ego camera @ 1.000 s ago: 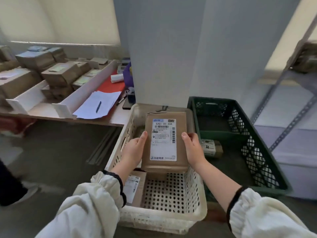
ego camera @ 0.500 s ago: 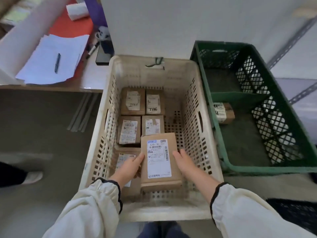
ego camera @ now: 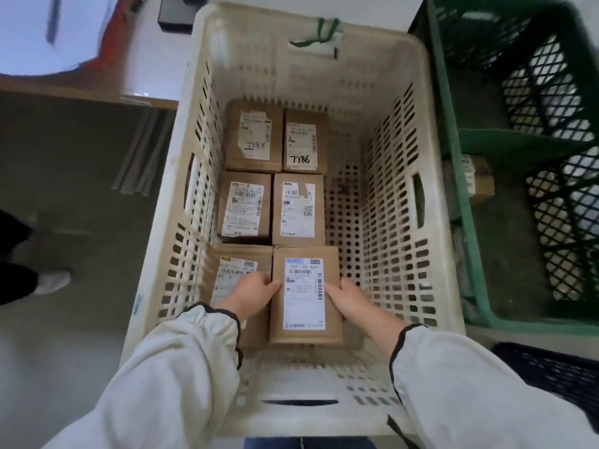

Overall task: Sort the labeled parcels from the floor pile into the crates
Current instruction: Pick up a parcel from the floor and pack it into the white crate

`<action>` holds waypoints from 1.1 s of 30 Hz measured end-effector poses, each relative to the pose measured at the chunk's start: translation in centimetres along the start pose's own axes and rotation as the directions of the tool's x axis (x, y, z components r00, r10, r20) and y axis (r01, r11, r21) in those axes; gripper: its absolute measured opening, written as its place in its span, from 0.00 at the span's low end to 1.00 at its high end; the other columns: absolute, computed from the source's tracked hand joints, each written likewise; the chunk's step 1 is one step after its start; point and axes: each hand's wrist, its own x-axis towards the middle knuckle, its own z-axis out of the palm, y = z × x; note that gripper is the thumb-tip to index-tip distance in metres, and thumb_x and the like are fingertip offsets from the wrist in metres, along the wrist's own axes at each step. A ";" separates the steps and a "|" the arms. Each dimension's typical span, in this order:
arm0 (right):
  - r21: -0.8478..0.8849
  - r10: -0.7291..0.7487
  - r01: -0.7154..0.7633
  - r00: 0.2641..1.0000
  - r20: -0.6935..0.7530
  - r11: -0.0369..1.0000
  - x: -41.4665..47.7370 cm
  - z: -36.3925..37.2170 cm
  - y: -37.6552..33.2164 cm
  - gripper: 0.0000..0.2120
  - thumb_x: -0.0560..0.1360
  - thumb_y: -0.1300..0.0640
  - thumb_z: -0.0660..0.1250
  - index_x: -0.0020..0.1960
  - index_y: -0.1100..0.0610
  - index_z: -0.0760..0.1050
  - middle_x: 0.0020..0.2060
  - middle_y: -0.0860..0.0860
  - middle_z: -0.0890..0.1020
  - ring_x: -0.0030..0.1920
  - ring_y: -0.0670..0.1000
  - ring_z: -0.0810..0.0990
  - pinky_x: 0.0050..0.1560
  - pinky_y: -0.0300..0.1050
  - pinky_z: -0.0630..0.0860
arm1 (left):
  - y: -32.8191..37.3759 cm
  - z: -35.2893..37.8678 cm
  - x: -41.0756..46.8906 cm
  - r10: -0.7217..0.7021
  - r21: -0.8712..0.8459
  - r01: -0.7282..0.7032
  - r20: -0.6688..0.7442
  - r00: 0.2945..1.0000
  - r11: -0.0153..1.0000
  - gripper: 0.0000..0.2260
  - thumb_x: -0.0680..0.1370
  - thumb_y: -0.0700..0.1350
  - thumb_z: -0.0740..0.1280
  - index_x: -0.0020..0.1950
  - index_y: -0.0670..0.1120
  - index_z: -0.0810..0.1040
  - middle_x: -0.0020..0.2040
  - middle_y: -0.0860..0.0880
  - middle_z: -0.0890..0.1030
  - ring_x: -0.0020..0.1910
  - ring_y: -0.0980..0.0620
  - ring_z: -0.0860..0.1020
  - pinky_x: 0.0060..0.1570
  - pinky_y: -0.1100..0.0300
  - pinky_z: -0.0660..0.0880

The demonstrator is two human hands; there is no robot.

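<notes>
- Head view, nothing fancy: parcel [ego camera: 304, 294] is down in the white crate [ego camera: 389, 196] at the near end, label up, long axis running straight away from the person, label's top at the far end.
- Left hand [ego camera: 251, 294] and right hand [ego camera: 348, 296] each grip a long side.
- Green crate [ego camera: 457, 189] is just right.

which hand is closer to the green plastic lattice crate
Right. The right hand grips the brown cardboard parcel by its right edge, on the side facing the green plastic lattice crate; the left hand grips its left edge, farther away, both inside the cream plastic crate.
</notes>
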 end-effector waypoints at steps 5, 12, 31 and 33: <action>0.031 0.044 -0.044 0.999 0.018 0.999 0.9 0.5 -0.1 0.21 0.79 0.49 0.60 0.67 0.60 0.68 0.61 0.55 0.77 0.54 0.53 0.78 0.53 0.47 0.76 | -0.5 0.5 1.7 0.002 0.110 -0.002 0.002 1.000 0.994 0.13 0.80 0.50 0.60 0.54 0.41 0.74 0.49 0.45 0.78 0.47 0.46 0.76 0.45 0.57 0.72; -0.039 0.073 -0.072 0.996 0.042 0.997 2.2 0.6 0.3 0.22 0.79 0.48 0.60 0.68 0.59 0.68 0.62 0.55 0.77 0.59 0.55 0.77 0.60 0.52 0.76 | -1.1 1.0 2.6 0.000 0.177 0.009 -0.048 0.999 0.984 0.10 0.79 0.53 0.63 0.48 0.46 0.72 0.46 0.47 0.78 0.47 0.47 0.77 0.48 0.55 0.75; -0.341 -0.133 0.047 0.963 -0.233 0.939 -6.0 -2.1 -7.1 0.25 0.79 0.48 0.59 0.70 0.62 0.63 0.63 0.57 0.74 0.60 0.56 0.75 0.50 0.45 0.73 | 5.0 -3.2 -3.2 -0.070 0.241 0.101 -0.132 0.989 0.965 0.15 0.80 0.49 0.58 0.58 0.40 0.75 0.54 0.43 0.79 0.53 0.45 0.78 0.53 0.54 0.75; -0.356 -0.176 0.093 0.962 -0.207 0.930 -8.5 -3.4 -9.1 0.21 0.79 0.49 0.58 0.67 0.62 0.67 0.57 0.56 0.77 0.54 0.54 0.78 0.49 0.44 0.74 | 6.9 -5.2 -5.0 -0.023 0.235 0.063 -0.169 0.985 0.970 0.15 0.79 0.48 0.59 0.59 0.40 0.76 0.54 0.43 0.80 0.53 0.45 0.79 0.54 0.54 0.76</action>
